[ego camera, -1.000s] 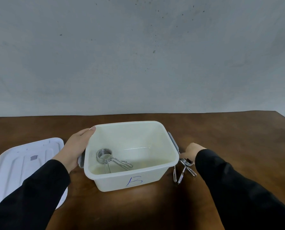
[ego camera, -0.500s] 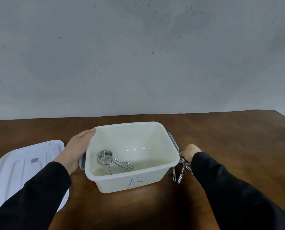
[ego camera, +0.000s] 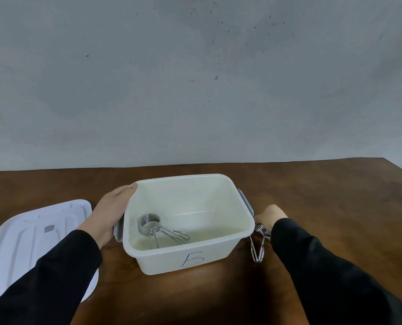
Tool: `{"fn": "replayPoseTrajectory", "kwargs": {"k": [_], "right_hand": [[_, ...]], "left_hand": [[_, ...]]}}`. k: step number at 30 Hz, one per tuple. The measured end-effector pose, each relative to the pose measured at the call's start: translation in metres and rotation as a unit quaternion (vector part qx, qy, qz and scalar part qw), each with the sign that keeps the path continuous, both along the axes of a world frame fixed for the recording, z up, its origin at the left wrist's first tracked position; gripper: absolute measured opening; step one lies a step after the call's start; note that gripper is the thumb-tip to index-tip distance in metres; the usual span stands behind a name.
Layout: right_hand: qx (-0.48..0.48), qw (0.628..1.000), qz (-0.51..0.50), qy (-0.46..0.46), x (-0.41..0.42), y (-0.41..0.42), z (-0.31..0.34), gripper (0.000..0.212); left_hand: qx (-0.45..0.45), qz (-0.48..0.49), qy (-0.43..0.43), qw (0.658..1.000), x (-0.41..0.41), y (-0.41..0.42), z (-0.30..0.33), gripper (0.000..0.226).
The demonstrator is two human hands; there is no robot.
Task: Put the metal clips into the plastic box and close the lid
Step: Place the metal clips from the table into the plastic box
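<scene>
A white plastic box [ego camera: 188, 233] stands open on the brown wooden surface [ego camera: 324, 195], near the middle of its near edge, with a blue handwritten letter on the wall that faces the person. Grey latches hang on its two short ends. Inside, on the bottom toward the left end, lies one metal clip [ego camera: 159, 228]: a coil of wire standing on its side with two long looped arms stretched toward the near wall and the middle of the box.

The left hand [ego camera: 112, 213] rests flat against the left end of the box, fingers spread along the wall and the tips reaching the rim at the far left corner; it is open on the box, not clamped round anything. Its black sleeve runs back to the near left corner of the surface.

The right hand [ego camera: 269, 218] sits just beside the right end of the box, curled down over a second metal clip [ego camera: 258, 242] that lies on the surface. The fingers close on the clip's coil, while the two wire arms stick out toward the near edge.

The white lid [ego camera: 31, 242] lies flat at the left edge of the surface, apart from the box and partly under the left sleeve.
</scene>
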State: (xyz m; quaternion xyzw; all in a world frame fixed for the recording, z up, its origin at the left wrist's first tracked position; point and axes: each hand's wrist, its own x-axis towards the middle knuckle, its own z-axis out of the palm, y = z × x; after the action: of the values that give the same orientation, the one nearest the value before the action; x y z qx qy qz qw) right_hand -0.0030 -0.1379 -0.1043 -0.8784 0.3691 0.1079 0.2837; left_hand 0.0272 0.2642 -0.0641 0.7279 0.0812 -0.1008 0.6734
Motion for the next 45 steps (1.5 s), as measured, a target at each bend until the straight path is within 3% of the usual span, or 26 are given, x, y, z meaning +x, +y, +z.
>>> {"fn": "replayPoseTrajectory", "kwargs": {"k": [9, 15, 19, 24, 27, 29, 31, 36, 40, 42, 45], "right_hand": [[-0.012, 1.000, -0.006, -0.021, -0.001, 0.000, 0.010, 0.016], [-0.087, 0.993, 0.008, -0.077, -0.004, -0.012, 0.058, 0.016], [-0.149, 0.972, 0.052, -0.175, 0.000, 0.000, 0.136, 0.021], [-0.125, 0.932, 0.219, -0.261, -0.002, 0.085, 0.204, 0.034], [-0.115, 0.926, 0.304, -0.194, 0.007, 0.133, 0.180, 0.038], [-0.112, 0.929, 0.335, -0.109, 0.017, 0.151, 0.145, 0.026], [-0.141, 0.926, 0.349, -0.039, 0.024, 0.157, 0.114, 0.015], [-0.221, 0.892, 0.388, 0.066, 0.034, 0.162, 0.066, 0.016], [-0.224, 0.876, 0.415, 0.100, 0.039, 0.166, 0.041, 0.010], [-0.231, 0.871, 0.423, 0.100, 0.041, 0.165, 0.033, 0.023], [-0.249, 0.861, 0.431, 0.101, 0.043, 0.166, 0.031, 0.024]], "left_hand": [[0.013, -0.005, -0.009, 1.000, -0.001, 0.001, 0.002, 0.030], [0.019, -0.011, -0.017, 1.000, 0.001, 0.002, 0.001, 0.032], [0.017, -0.011, -0.013, 1.000, 0.002, 0.002, 0.000, 0.032], [0.015, -0.006, -0.011, 1.000, 0.002, 0.002, 0.000, 0.034], [0.013, -0.003, -0.014, 1.000, 0.002, 0.002, 0.000, 0.030], [0.016, -0.004, -0.018, 1.000, 0.000, 0.002, 0.002, 0.028], [0.015, -0.005, -0.018, 1.000, 0.000, 0.002, 0.003, 0.027], [0.010, -0.005, -0.012, 1.000, 0.002, 0.001, 0.005, 0.024], [0.008, 0.000, -0.010, 1.000, 0.003, 0.002, 0.003, 0.028], [0.011, -0.001, -0.009, 1.000, 0.003, 0.002, 0.002, 0.029], [0.017, 0.001, -0.012, 1.000, 0.004, 0.002, 0.003, 0.031]]}}
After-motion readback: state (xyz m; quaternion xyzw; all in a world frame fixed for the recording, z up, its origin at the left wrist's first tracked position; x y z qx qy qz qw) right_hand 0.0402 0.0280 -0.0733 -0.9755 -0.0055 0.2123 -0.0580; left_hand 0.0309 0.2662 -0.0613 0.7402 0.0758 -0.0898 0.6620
